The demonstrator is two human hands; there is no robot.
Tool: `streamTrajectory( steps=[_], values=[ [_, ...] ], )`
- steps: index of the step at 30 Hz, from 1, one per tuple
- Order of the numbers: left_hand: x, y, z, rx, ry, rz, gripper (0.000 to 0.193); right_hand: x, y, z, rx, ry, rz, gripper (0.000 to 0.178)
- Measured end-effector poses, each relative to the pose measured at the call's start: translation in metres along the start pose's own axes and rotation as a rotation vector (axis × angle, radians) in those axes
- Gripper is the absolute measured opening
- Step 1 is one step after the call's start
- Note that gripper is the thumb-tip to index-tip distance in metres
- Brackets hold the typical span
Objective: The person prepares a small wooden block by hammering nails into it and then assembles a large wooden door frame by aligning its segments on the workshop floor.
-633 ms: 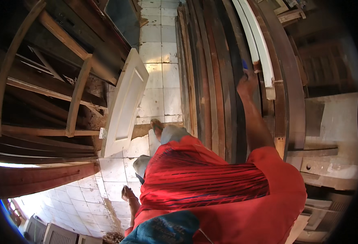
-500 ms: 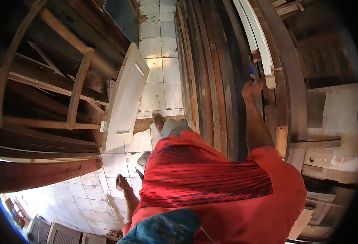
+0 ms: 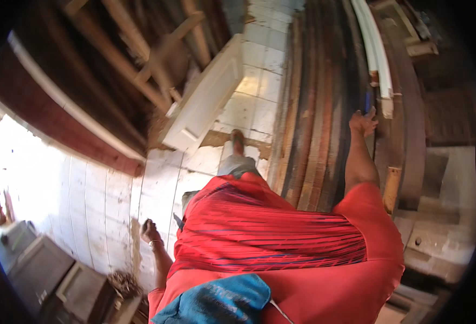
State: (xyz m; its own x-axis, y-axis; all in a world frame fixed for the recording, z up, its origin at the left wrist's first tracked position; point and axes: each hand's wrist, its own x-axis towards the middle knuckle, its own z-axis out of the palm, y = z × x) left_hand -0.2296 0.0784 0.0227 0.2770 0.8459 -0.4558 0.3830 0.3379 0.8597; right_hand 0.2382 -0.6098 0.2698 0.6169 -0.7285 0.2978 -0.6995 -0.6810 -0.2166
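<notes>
My right hand [image 3: 363, 122] reaches up and rests on the stack of long dark wooden planks [image 3: 316, 102] leaning at the right, fingers spread against a plank edge beside a white painted strip [image 3: 377, 54]. A small blue object shows just above that hand. My left hand [image 3: 149, 231] hangs at my side over the white tiled floor [image 3: 103, 194], fingers loosely curled with nothing visible in it. My red striped shirt [image 3: 270, 237] fills the lower middle, and one foot [image 3: 238, 141] steps forward on the tiles.
A white panelled door leaf [image 3: 203, 100] lies tilted on the floor ahead. Curved wooden frames [image 3: 135, 59] and a red-brown board [image 3: 59, 116] stand at the left. Grey boxes [image 3: 43, 270] sit at the lower left. Pale stone blocks [image 3: 443, 227] are at the right.
The view has swung to the right and down. My right hand has slid lower along the planks, and my left hand has swung back beside my hip.
</notes>
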Motion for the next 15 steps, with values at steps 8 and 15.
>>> streamTrajectory(
  steps=[8, 15],
  values=[
    [-0.086, -0.096, -0.147, -0.007, 0.299, -0.22, 0.02, -0.284, -0.031, 0.097, -0.036, -0.738, -0.556, 0.058],
    [-0.079, -0.087, -0.171, -0.391, 0.408, -0.372, 0.034, -0.466, -0.127, 0.174, -0.108, -1.354, -1.286, 0.052]
  ],
)
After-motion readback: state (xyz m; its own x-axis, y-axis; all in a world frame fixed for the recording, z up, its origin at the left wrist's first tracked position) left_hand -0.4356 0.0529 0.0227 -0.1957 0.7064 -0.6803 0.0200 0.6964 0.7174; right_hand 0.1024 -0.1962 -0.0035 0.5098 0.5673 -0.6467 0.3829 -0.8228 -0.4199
